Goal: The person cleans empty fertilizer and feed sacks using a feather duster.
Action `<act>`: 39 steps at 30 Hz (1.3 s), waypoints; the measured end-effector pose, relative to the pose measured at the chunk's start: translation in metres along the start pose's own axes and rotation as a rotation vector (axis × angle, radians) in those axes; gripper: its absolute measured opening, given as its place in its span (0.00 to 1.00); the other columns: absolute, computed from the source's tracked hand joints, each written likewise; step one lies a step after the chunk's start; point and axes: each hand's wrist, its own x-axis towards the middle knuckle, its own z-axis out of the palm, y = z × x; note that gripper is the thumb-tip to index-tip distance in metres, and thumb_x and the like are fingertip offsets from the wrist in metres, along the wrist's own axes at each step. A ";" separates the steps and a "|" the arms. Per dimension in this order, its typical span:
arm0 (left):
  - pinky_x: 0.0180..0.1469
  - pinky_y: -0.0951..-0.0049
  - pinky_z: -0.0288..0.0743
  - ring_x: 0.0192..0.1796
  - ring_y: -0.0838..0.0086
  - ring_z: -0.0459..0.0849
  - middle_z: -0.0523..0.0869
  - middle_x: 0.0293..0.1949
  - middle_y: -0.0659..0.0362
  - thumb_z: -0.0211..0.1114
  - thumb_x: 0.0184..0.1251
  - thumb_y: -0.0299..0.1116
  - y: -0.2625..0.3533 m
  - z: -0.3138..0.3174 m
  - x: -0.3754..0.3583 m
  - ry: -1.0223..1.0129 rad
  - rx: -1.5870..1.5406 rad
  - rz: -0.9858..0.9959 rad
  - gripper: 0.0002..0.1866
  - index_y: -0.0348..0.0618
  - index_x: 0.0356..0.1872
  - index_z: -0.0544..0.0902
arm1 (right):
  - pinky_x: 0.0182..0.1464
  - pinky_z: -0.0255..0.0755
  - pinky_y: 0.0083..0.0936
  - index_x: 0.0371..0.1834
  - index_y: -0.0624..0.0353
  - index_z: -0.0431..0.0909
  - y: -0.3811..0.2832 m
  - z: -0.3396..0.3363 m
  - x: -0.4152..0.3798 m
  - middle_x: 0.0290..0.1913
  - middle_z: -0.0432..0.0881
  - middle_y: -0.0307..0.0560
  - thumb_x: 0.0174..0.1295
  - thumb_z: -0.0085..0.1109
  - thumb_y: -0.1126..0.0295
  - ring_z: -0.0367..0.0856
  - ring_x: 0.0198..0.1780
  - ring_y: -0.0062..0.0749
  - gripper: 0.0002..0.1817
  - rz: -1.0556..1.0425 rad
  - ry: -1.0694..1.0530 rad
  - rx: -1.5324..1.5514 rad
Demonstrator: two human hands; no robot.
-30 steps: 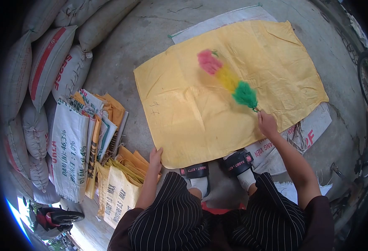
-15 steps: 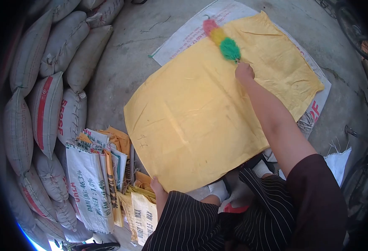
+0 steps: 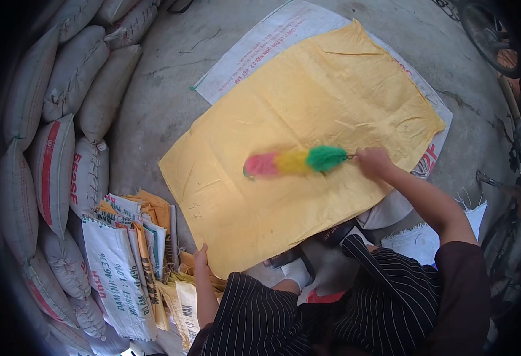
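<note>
A large yellow sack [image 3: 272, 107] lies spread out flat over a white printed sack [image 3: 242, 71] on the floor. My right hand [image 3: 372, 162] is closed round the handle of a fluffy duster [image 3: 296, 160] coloured pink, yellow and green. The duster lies across the middle of the yellow sack, its pink end pointing left and blurred by motion. At the sack's lower left corner, my left hand [image 3: 201, 257] pinches the edge, thumb up.
Filled sacks [image 3: 56, 172] are piled along the left. Folded empty sacks [image 3: 118, 267] stand at the lower left. Another white sack [image 3: 417, 240] lies by my right leg. A bicycle wheel [image 3: 491, 38] and other bicycle parts are at the right edge.
My right hand has moved down and to the right with the duster, which has swung from pointing up to pointing left. My left hand still holds the corner. The view has shifted slightly.
</note>
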 end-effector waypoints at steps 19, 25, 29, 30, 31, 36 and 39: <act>0.50 0.65 0.71 0.49 0.59 0.77 0.76 0.51 0.48 0.39 0.70 0.47 0.011 0.025 -0.040 0.265 -0.062 -0.013 0.27 0.31 0.54 0.69 | 0.27 0.65 0.42 0.23 0.60 0.70 -0.014 0.010 -0.137 0.19 0.73 0.59 0.61 0.45 0.62 0.74 0.25 0.55 0.15 -0.016 -0.021 0.342; 0.49 0.64 0.71 0.47 0.60 0.77 0.78 0.48 0.49 0.40 0.69 0.45 0.051 0.045 -0.065 0.393 0.098 0.046 0.25 0.31 0.51 0.71 | 0.29 0.67 0.48 0.25 0.58 0.69 0.144 0.015 -0.154 0.22 0.75 0.58 0.61 0.45 0.58 0.75 0.27 0.56 0.16 0.339 0.128 -0.059; 0.47 0.66 0.71 0.45 0.63 0.77 0.78 0.45 0.51 0.42 0.68 0.42 0.047 0.037 -0.063 0.376 0.085 0.059 0.23 0.31 0.49 0.72 | 0.39 0.69 0.47 0.38 0.60 0.77 0.233 -0.020 -0.172 0.31 0.78 0.62 0.64 0.37 0.56 0.77 0.38 0.56 0.21 1.016 0.401 -0.105; 0.47 0.66 0.70 0.45 0.64 0.77 0.78 0.45 0.51 0.43 0.67 0.41 0.038 0.027 -0.052 0.313 0.080 0.059 0.22 0.31 0.49 0.73 | 0.41 0.68 0.47 0.40 0.60 0.78 0.264 -0.012 -0.177 0.33 0.78 0.63 0.65 0.35 0.56 0.77 0.40 0.56 0.23 1.190 0.433 -0.109; 0.46 0.67 0.70 0.44 0.65 0.77 0.78 0.45 0.52 0.45 0.66 0.39 0.033 0.019 -0.044 0.250 0.077 0.059 0.21 0.31 0.48 0.73 | 0.41 0.68 0.47 0.40 0.60 0.78 0.272 -0.012 -0.176 0.33 0.78 0.63 0.65 0.35 0.56 0.77 0.40 0.56 0.23 1.191 0.434 -0.109; 0.46 0.68 0.70 0.44 0.66 0.77 0.79 0.44 0.52 0.50 0.64 0.40 0.040 0.012 -0.014 0.179 0.190 0.071 0.21 0.29 0.47 0.74 | 0.29 0.62 0.39 0.26 0.71 0.71 0.193 -0.018 -0.152 0.22 0.71 0.66 0.64 0.41 0.61 0.71 0.24 0.57 0.21 0.719 0.693 0.284; 0.46 0.70 0.70 0.44 0.66 0.77 0.79 0.45 0.51 0.51 0.64 0.41 0.066 0.030 -0.005 0.291 0.284 0.058 0.22 0.29 0.48 0.74 | 0.29 0.65 0.42 0.23 0.63 0.71 0.085 0.009 -0.152 0.22 0.73 0.61 0.61 0.45 0.64 0.74 0.26 0.56 0.15 0.193 0.243 0.343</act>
